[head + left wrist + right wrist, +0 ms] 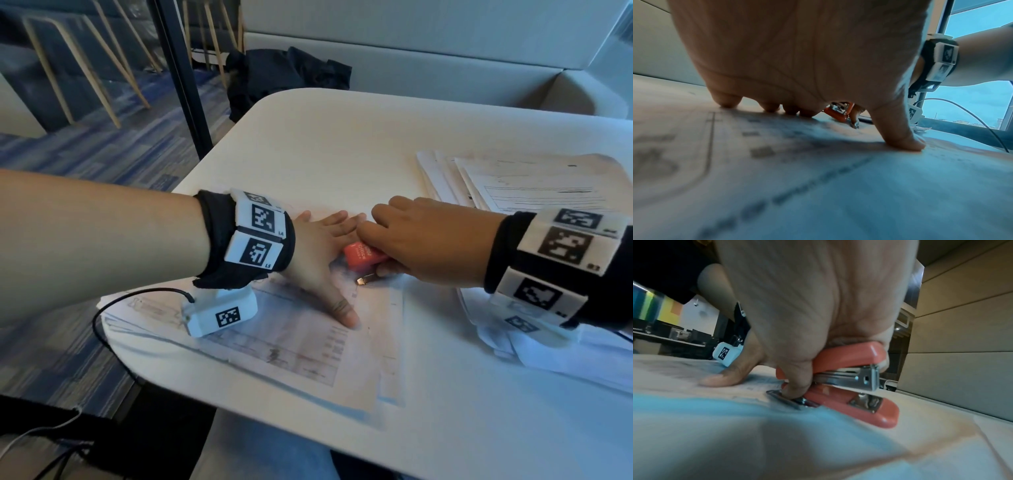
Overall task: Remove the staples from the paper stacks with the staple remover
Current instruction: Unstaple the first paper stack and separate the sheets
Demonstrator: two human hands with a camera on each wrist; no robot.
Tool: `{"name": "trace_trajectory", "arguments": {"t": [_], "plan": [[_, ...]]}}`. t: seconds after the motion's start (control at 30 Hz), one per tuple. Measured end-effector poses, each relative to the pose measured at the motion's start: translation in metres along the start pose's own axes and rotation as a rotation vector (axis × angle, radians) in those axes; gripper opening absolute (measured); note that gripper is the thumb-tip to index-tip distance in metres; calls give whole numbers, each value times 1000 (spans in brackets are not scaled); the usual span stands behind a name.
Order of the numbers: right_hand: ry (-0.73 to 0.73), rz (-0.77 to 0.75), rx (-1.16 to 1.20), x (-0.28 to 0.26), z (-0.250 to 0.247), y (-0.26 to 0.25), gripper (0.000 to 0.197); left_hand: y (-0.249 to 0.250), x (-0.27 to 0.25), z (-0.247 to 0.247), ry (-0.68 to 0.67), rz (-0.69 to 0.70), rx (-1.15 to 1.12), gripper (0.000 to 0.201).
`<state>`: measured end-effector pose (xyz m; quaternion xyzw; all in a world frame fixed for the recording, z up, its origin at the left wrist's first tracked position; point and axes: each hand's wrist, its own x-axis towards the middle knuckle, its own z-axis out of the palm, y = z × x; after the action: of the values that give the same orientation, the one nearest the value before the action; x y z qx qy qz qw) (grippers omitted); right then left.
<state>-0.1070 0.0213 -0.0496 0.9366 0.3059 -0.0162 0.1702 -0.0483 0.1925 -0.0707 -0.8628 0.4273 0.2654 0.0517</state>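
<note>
A printed paper stack [308,349] lies flat on the white table [342,144]. My left hand [322,253] presses it down with spread straight fingers [900,138]. My right hand [421,240] grips a small red stapler [361,255] whose metal remover tab [363,281] at its rear end touches the sheet's upper part. In the right wrist view the thumb pushes on that metal tab [783,398] while the red stapler [855,386] sits on the paper [715,434]. The left wrist view shows the stapler [838,112] beyond my fingertips. The staple itself is hidden.
More paper stacks [513,185] lie fanned at the table's right, and further sheets [548,353] sit under my right wrist. A black cable [102,329] hangs off the table's left edge. A dark bag [284,78] rests on the floor beyond the table.
</note>
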Motion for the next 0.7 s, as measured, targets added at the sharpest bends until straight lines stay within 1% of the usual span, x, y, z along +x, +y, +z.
{"name": "trace_trajectory", "arguments": {"t": [0.07,0.13,0.17,0.2,0.23,0.27,0.33,0.37,0.4,0.43,0.5,0.53,0.57,0.63,0.7], "plan": [[-63,51,73,1,-3,-3,43,0,0,0,0,-8,7,128],[-212,168,221,0,-6,-3,32,0,-1,-1,-2,-22,24,131],[-242,194,254,0,-6,-4,32,0,-1,-1,-4,-25,26,132],[-252,194,238,0,-6,-5,37,0,0,-1,-4,-22,25,132],[-234,179,180,1,-6,-5,43,0,0,0,-1,-15,24,130],[-186,152,77,2,-4,-4,49,0,0,0,3,-5,23,127],[-48,52,-120,3,0,-2,55,0,-1,1,11,4,13,123],[-18,15,-152,4,0,-2,56,0,-1,1,13,2,10,122],[-12,-5,-142,4,-1,-2,54,0,-1,0,11,-2,13,123],[-29,2,-70,2,-1,-2,51,0,-1,0,6,-5,20,124],[-165,83,149,0,-2,-2,41,0,-2,-1,-5,-11,28,127],[-192,92,238,0,-1,-4,37,0,-2,-1,-8,-13,26,128],[-180,88,267,1,-1,-4,35,0,-2,-1,-7,-10,25,128],[-167,71,153,5,-4,-6,41,1,-2,-1,-3,-3,32,125],[-54,-14,-12,8,-2,-4,54,2,-3,-2,-8,6,40,115]]}}
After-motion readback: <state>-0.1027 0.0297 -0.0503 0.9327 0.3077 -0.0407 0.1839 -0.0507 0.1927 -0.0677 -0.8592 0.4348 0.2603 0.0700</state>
